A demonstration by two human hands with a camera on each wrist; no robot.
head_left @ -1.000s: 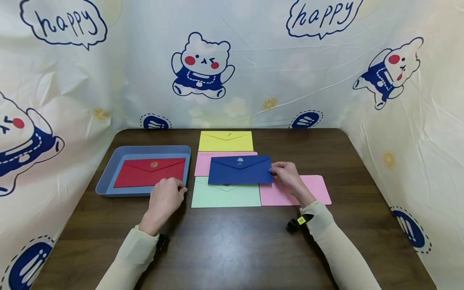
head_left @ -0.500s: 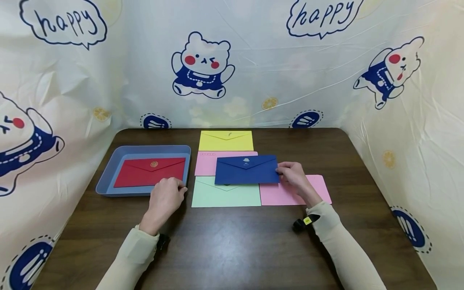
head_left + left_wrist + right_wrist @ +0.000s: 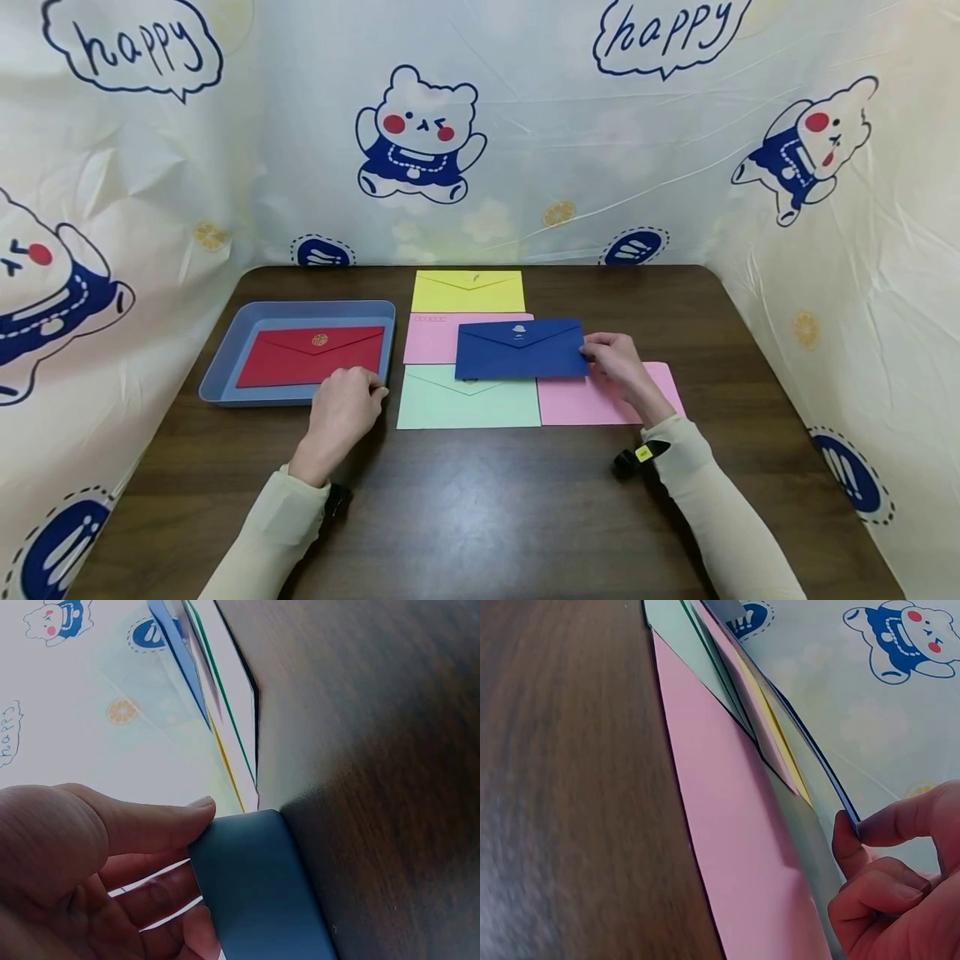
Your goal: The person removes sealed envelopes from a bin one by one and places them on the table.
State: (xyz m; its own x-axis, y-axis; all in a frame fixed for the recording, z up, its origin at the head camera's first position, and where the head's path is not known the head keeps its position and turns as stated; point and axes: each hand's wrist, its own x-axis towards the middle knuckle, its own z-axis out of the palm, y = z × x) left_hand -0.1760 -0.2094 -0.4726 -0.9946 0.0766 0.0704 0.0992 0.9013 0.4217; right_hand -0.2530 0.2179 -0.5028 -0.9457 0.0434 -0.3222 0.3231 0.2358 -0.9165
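My right hand (image 3: 622, 371) pinches the right edge of a blue envelope (image 3: 521, 350) between thumb and finger. In the right wrist view the blue envelope (image 3: 821, 757) shows nearly edge-on, raised above the others. It overlaps a pink envelope (image 3: 431, 342) behind, a mint green envelope (image 3: 468, 408) in front and the corner of another pink envelope (image 3: 573, 404) at the right. My left hand (image 3: 341, 417) grips the front right corner of a blue tray (image 3: 243, 337), with a red envelope (image 3: 307, 367) lying inside. The left wrist view shows the thumb on the tray wall (image 3: 259, 892).
A yellow envelope (image 3: 468, 296) lies at the back of the row. All this stands on a dark wooden table (image 3: 465, 517). A printed cloth (image 3: 525, 167) with cartoon bears hangs behind the table and along both sides.
My right hand has moved to the right, carrying the blue envelope with it and uncovering more of the pink one behind. The left hand and the tray have stayed put.
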